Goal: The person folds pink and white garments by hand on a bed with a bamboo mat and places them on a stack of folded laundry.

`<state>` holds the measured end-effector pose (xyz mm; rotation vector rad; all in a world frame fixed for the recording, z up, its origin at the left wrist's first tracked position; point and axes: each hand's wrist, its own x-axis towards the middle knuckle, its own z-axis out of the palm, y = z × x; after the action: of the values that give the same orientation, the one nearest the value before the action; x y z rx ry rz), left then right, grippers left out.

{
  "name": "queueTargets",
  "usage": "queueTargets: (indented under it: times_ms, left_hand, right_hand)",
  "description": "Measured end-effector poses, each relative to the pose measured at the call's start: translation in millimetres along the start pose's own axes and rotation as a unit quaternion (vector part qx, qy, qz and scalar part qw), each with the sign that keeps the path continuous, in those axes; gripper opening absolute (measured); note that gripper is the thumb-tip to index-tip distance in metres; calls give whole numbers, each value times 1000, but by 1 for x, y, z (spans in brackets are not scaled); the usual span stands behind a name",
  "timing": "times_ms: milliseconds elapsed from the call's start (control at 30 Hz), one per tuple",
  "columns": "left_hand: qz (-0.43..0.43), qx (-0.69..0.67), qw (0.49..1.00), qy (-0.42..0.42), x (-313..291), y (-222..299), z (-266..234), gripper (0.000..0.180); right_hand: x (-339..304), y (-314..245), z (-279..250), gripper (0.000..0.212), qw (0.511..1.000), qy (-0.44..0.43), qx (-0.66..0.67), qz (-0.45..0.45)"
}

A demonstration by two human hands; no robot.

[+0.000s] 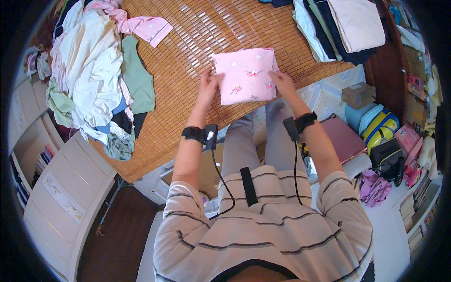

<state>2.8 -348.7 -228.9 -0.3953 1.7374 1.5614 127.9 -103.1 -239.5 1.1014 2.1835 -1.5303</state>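
two bare hands are at the opposite sides of one folded pink cloth [246, 77], which has small printed figures and lies in a nearly square shape on the woven brown mat [188, 61]. the left hand [210, 84] is at its left edge, with fingers partly bent and the thumb close to the cloth; whether they pinch it, i cannot tell. the right hand [283, 83] is at the right edge, its thumb over the border and its fingers curved beside it; the gap between them looks small, but how firm the hold is, i cannot tell.

the cloth is near the front edge of the mat, which runs slantwise above the person's legs [239, 145]. its lower right corner comes up to this edge; if it passes over, i cannot tell. on the left, a stretch of mat separates the left hand from the green garment [137, 77] at the side of a big loose clothes heap [94, 61]. a pink sleeve [148, 28] reaches out from the heap toward the middle. on the right, more mat lies between the cloth and the folded clothes stack [354, 23], which is near the far right end. beyond the cloth, the mat surface is the widest room.
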Motion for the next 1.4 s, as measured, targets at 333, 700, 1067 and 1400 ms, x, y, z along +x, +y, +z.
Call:
queueTargets:
  times_ms: [333,700,1067,1400]
  left_hand:
    - [-17,215,976,39,-11,-37,30,39]
    - [-220,-75,962,-145,-53,6,33,37]
    - [-89,-104,978,-155,-92,93,107,48]
    - [177,-61,968,-165,-80,217,246,53]
  right_hand:
    - [-35,10,31,76,988,117,104,9]
    - [-54,5,-16,42,921,-208,221,245]
    - [-34,-63,-137,43,960,-206,189,-11]
    - [-30,-168,-319,38,961,-48,205,-181]
